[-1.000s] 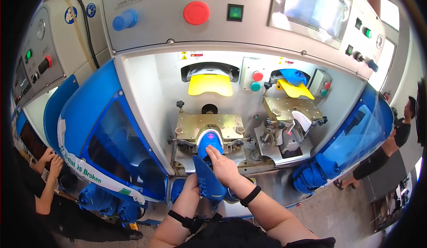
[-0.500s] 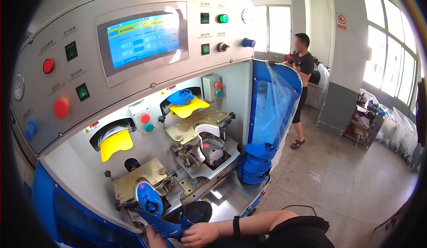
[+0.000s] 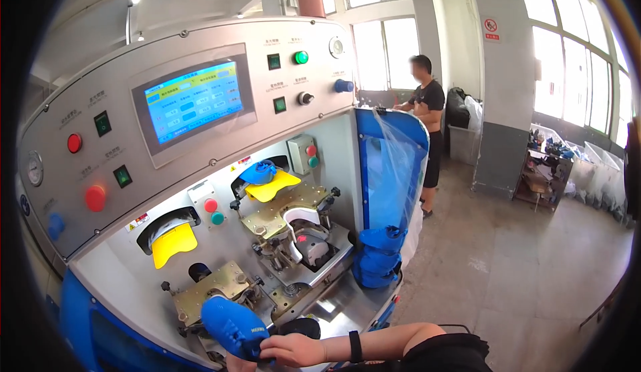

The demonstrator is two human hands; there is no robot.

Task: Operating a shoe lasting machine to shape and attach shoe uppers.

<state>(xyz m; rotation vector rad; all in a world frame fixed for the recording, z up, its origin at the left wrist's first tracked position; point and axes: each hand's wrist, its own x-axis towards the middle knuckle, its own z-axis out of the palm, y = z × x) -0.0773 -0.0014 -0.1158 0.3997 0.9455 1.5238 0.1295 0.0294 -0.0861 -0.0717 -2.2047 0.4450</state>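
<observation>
A blue shoe upper (image 3: 230,322) hangs tilted in front of the machine's left station, toe end up and to the left. My right hand (image 3: 294,350) has its fingers closed on the upper's right, lower edge. Under the same edge my left hand (image 3: 239,364) grips it, mostly hidden by the upper and cut off by the picture's bottom. Behind it stands the left brass-coloured clamp plate (image 3: 210,290). The upper covers the front of that station. A dark rounded object (image 3: 298,326) lies on the metal ledge just beyond my right hand.
The right station has a brass plate (image 3: 284,212) and a grey mold (image 3: 314,246). Above it another blue upper (image 3: 258,172) sits over a yellow flap (image 3: 274,187). Stacked blue uppers (image 3: 379,257) stand at the ledge's right. A person (image 3: 427,115) stands beyond the blue side panel (image 3: 394,165).
My hands have raised and turned the held upper, so it now covers where a blue shoe showed on the left station. My view has shifted; the other person has lowered their arms.
</observation>
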